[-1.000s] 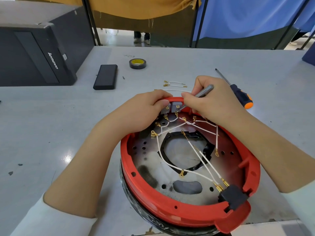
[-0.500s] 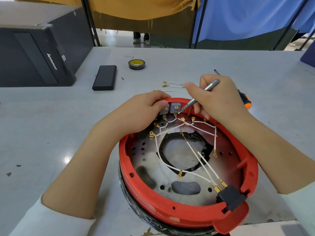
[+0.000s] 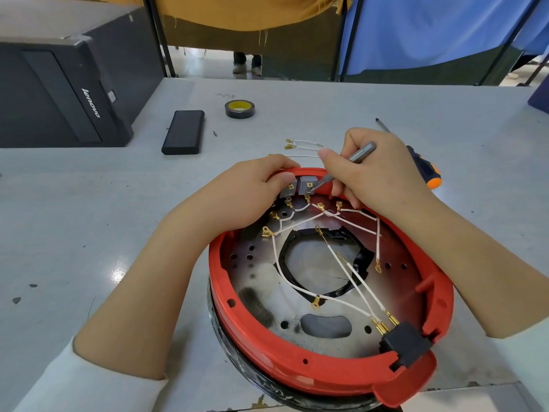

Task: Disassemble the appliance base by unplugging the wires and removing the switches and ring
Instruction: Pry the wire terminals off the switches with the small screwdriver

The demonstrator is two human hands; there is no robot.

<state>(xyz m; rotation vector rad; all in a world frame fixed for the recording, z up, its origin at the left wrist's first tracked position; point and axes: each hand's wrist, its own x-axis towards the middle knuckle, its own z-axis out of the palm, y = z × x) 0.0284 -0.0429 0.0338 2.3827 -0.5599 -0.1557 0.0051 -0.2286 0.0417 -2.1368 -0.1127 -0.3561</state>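
- The appliance base [image 3: 329,292] — a red ring [image 3: 267,352] around a metal plate — lies on the grey tabletop [image 3: 89,218], nearest the viewer.
- The left hand [image 3: 246,194] curls over the ring's far edge, thumb touching the left of two grey switches [image 3: 297,185].
- The right hand [image 3: 377,176] pinches a metal tool [image 3: 361,150], its tip at the right switch.
- White wires [image 3: 350,278] cross the plate to a black connector [image 3: 405,343] at the ring's near edge.
- Beyond the base lie loose wires [image 3: 303,145], a screwdriver [image 3: 424,168] and a tape roll [image 3: 239,109].

2 hands [image 3: 246,194] [image 3: 377,176], 2 grey switches [image 3: 287,190] [image 3: 306,185], 1 red ring [image 3: 297,373], 1 black connector block [image 3: 405,344], 1 tape roll [image 3: 239,109], 1 power bank [image 3: 183,132], 1 orange-handled screwdriver [image 3: 421,166].
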